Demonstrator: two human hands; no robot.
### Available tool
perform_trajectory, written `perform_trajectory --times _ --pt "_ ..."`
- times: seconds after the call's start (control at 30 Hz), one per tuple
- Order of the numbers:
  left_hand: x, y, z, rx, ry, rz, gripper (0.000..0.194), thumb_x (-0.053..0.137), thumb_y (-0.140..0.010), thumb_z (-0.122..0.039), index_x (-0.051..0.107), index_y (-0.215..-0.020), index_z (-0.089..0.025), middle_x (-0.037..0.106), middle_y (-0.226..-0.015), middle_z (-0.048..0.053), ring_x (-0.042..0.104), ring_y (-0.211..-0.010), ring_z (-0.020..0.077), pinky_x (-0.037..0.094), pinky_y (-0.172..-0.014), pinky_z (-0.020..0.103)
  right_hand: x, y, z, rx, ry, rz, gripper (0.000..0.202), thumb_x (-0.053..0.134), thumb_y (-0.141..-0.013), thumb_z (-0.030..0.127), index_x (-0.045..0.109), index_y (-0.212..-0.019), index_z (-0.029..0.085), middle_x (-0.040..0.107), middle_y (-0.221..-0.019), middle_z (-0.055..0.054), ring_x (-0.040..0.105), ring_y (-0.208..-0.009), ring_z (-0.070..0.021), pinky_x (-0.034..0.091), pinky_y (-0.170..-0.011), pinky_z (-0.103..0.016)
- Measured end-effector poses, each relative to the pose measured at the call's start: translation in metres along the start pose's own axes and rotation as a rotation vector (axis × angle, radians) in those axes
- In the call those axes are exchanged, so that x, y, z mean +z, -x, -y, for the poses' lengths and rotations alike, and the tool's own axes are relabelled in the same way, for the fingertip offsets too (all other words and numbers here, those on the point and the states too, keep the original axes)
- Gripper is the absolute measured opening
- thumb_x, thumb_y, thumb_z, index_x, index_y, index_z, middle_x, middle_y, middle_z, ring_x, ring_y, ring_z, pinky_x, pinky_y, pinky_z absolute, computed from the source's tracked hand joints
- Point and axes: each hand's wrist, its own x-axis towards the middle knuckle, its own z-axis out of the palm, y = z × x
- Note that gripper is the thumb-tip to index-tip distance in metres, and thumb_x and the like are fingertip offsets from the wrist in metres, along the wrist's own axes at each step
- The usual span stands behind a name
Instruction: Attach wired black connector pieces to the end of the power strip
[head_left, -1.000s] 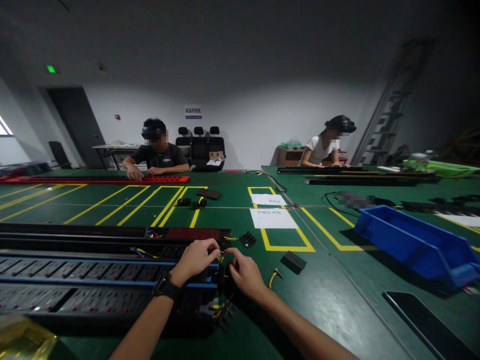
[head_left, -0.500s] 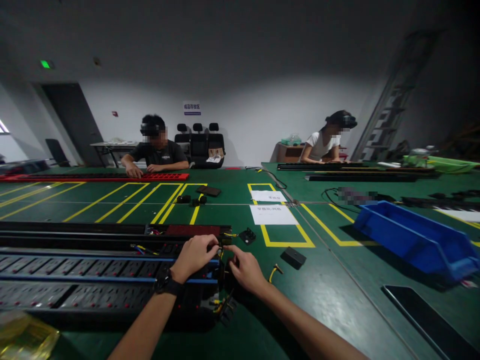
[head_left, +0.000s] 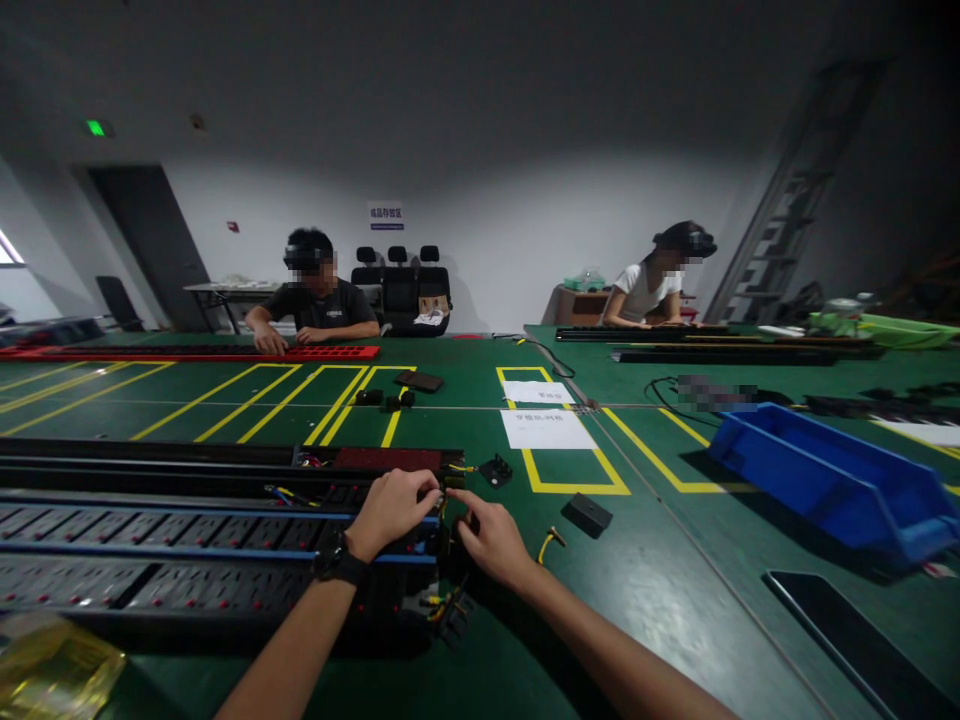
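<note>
On the desk [head_left: 660,590], the blue-edged strip [head_left: 225,537] lies flat, likely heavy and stiff, best held by its long edges. At its right end, the left hand [head_left: 397,508] and right hand [head_left: 491,535] curl, fingertips nearly meeting; whether either grip holds anything cannot be told.

Phone [head_left: 855,640] cut off below, socket strips [head_left: 214,540] at left, anything in left fingers [head_left: 426,482] too small to tell
</note>
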Motion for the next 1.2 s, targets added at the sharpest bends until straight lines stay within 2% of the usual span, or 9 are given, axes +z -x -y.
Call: perform_trajectory --times 0.13,0.27,0.6,0.77,0.87,0.93,1.0,1.1,1.2 --pt "0.004 0.000 -0.004 0.062 0.025 0.016 0.028 0.050 -0.095 -0.033 0.075 -0.107 -0.029 0.080 -0.100 0.002 0.074 -0.091 0.0207 0.048 -0.077 0.026 -0.001 0.000 0.002 -0.002 -0.013 0.009 0.052 0.054 -0.083 0.018 0.065 -0.134 0.026 0.071 -0.079 0.000 0.063 -0.073 -0.0176 0.040 -0.070 -0.024" --pt "0.005 0.000 -0.010 0.085 0.014 0.019 0.029 0.050 -0.094 -0.026 0.072 -0.111 -0.029 0.080 -0.099 0.001 0.074 -0.090 0.0215 0.049 -0.078 0.027 -0.001 0.000 0.001 0.003 0.005 0.021 0.050 0.054 -0.083 0.017 0.065 -0.131 0.026 0.070 -0.078 0.001 0.064 -0.074 -0.0177 0.038 -0.069 -0.024" --pt "0.005 -0.004 -0.012 0.033 -0.003 0.034 0.029 0.051 -0.095 -0.035 0.075 -0.111 -0.030 0.080 -0.103 0.003 0.074 -0.095 0.0240 0.051 -0.080 0.028 0.001 -0.002 -0.001 0.028 0.018 0.027 0.055 0.053 -0.082 0.015 0.064 -0.135 0.028 0.073 -0.082 0.000 0.065 -0.076 -0.0182 0.039 -0.069 -0.024" --pt "0.006 -0.004 -0.010 0.031 0.022 0.036 0.032 0.051 -0.095 -0.037 0.076 -0.115 -0.033 0.080 -0.104 0.002 0.075 -0.094 0.0236 0.052 -0.081 0.029 -0.002 -0.009 -0.004 0.038 -0.100 0.042 0.054 0.052 -0.081 0.014 0.065 -0.132 0.024 0.073 -0.088 0.000 0.063 -0.075 -0.0161 0.041 -0.068 -0.023" --pt "0.007 -0.002 -0.009 0.047 0.023 0.033 0.035 0.050 -0.096 -0.038 0.074 -0.122 -0.034 0.080 -0.110 0.002 0.075 -0.097 0.0249 0.052 -0.085 0.031 -0.025 -0.017 -0.004 0.082 -0.054 0.046 0.048 0.054 -0.080 0.014 0.067 -0.126 0.023 0.071 -0.081 0.001 0.062 -0.072 -0.0158 0.039 -0.064 -0.023" --pt "0.008 -0.002 -0.009 0.054 0.026 0.036 0.035 0.050 -0.097 -0.039 0.075 -0.121 -0.034 0.079 -0.116 0.002 0.074 -0.102 0.0257 0.052 -0.089 0.033 -0.052 -0.022 -0.003 0.159 0.067 0.020 0.032 0.055 -0.084 0.018 0.072 -0.110 0.023 0.071 -0.079 0.000 0.063 -0.074 -0.0167 0.037 -0.064 -0.023" --pt "0.008 -0.001 -0.009 0.071 0.033 0.043 0.034 0.050 -0.097 -0.039 0.077 -0.118 -0.034 0.077 -0.120 0.001 0.073 -0.106 0.0258 0.051 -0.093 0.033 -0.084 -0.026 -0.005 0.218 0.224 0.013 0.023 0.056 -0.088 0.024 0.074 -0.103 0.024 0.074 -0.087 -0.004 0.066 -0.078 -0.0189 0.037 -0.065 -0.025" --pt "0.007 0.000 -0.011 0.083 0.034 0.052 0.034 0.049 -0.097 -0.037 0.077 -0.115 -0.034 0.078 -0.119 0.001 0.073 -0.107 0.0250 0.051 -0.093 0.033 -0.128 -0.028 -0.016 0.327 0.546 -0.004 0.027 0.052 -0.094 0.028 0.075 -0.105 0.022 0.076 -0.096 -0.012 0.069 -0.083 -0.0243 0.041 -0.068 -0.028" --pt "0.004 0.001 -0.012 0.080 0.014 0.054 0.033 0.048 -0.097 -0.033 0.077 -0.113 -0.032 0.079 -0.113 0.002 0.074 -0.101 0.0249 0.052 -0.089 0.032 -0.153 -0.025 -0.037 0.394 0.698 0.061 0.028 0.053 -0.094 0.028 0.078 -0.102 0.018 0.076 -0.099 -0.018 0.072 -0.088 -0.0268 0.043 -0.069 -0.030"
